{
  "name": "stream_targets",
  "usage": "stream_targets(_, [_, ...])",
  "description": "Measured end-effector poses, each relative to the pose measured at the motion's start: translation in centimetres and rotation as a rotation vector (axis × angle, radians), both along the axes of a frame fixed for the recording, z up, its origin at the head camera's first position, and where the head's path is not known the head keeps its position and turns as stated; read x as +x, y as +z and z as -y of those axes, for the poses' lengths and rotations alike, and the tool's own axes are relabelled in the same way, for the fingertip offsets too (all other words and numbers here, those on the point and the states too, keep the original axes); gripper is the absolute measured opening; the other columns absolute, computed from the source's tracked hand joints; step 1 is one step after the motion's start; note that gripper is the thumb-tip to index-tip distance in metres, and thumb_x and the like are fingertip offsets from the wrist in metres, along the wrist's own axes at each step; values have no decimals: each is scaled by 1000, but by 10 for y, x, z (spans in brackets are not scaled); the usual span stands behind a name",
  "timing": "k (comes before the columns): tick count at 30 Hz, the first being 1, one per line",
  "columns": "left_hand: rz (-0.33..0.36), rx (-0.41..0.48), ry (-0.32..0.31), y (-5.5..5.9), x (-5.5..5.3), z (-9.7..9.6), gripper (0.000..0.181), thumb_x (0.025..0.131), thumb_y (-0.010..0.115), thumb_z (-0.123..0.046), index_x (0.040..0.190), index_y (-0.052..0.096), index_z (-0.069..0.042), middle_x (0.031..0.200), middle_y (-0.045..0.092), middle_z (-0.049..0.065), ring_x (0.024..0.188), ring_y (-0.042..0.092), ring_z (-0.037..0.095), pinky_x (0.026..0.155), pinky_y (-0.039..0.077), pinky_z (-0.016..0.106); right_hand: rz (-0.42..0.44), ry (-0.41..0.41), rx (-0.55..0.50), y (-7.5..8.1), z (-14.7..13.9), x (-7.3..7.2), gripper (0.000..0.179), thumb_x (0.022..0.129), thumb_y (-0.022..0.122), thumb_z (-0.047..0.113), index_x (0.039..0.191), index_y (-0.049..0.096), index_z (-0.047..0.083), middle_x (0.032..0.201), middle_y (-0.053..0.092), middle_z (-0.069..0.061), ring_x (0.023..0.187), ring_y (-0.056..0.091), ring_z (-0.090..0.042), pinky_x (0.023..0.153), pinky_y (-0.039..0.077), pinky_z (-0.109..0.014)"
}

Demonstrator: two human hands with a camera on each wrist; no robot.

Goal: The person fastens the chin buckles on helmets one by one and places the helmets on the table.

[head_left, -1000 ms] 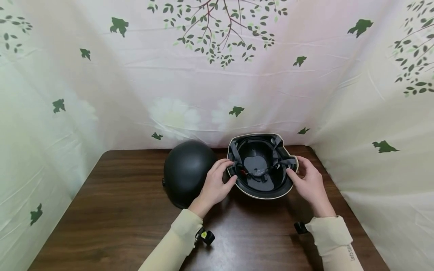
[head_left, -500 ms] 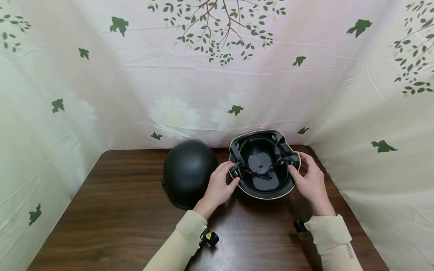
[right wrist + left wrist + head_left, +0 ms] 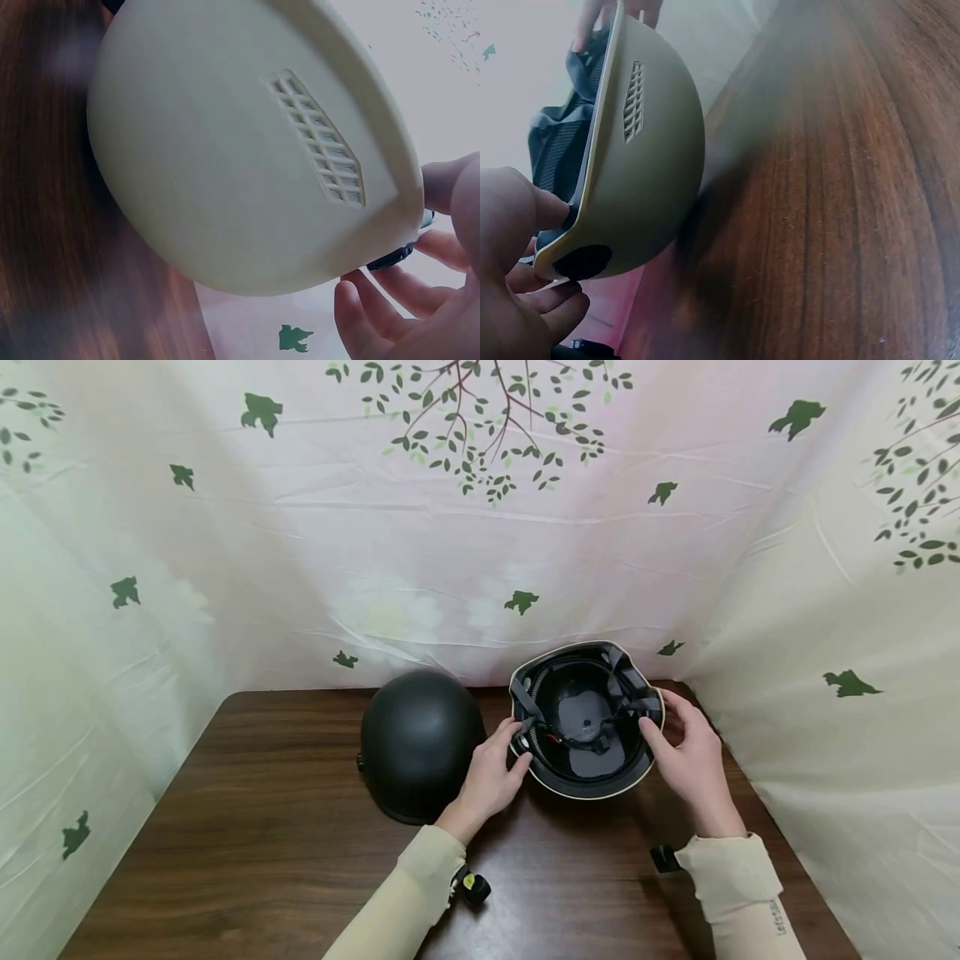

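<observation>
A tan helmet (image 3: 588, 768) with a black lining and grey straps is tipped so that its hollow inside shows in the head view. My left hand (image 3: 491, 779) grips its left edge, thumb on the rim and fingers behind it. On the opposite edge my right hand (image 3: 690, 756) pinches the rim the same way. The left wrist view shows the outer shell (image 3: 656, 150) with a latticed vent and a dark round patch near the fingers. In the right wrist view the pale shell (image 3: 217, 150) fills the middle, my fingers (image 3: 405, 292) at its edge.
A black helmet (image 3: 422, 747) sits dome up on the brown wooden table (image 3: 247, 827), just left of my left hand. Behind the table hangs a pale curtain (image 3: 435, 552) printed with leaves and green shapes, which also runs along both sides.
The tan helmet has turned slightly and shifted a little right and up, its far edge rising. My left hand has moved right with it. The black helmet has stayed put.
</observation>
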State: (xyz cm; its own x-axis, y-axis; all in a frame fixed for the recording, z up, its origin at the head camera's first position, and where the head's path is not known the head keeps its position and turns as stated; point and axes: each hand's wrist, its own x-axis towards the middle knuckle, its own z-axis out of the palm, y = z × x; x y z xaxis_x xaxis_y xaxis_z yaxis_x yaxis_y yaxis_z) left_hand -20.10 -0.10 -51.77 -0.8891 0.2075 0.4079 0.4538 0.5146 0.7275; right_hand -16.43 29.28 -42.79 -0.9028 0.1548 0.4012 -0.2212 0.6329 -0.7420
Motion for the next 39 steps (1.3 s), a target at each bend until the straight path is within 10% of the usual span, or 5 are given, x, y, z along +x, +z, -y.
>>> stream_targets(12, [225,-132,-91,19,12,-7,66,109,63,-23,165,37,1,175,33,29,157,42,49,129,38,61,-48,25,-44,10,6,0,45,110,66,22,154,64,13,140,65,-16,106,56,17,86,46,2])
stream_targets(39, [182,-337,-58,8,6,-17,50,104,64,-19,153,61,-10,157,56,22,139,56,46,110,51,62,-179,19,-16,22,21,7,38,103,74,8,140,75,11,127,68,-9,91,55,7,81,43,-6])
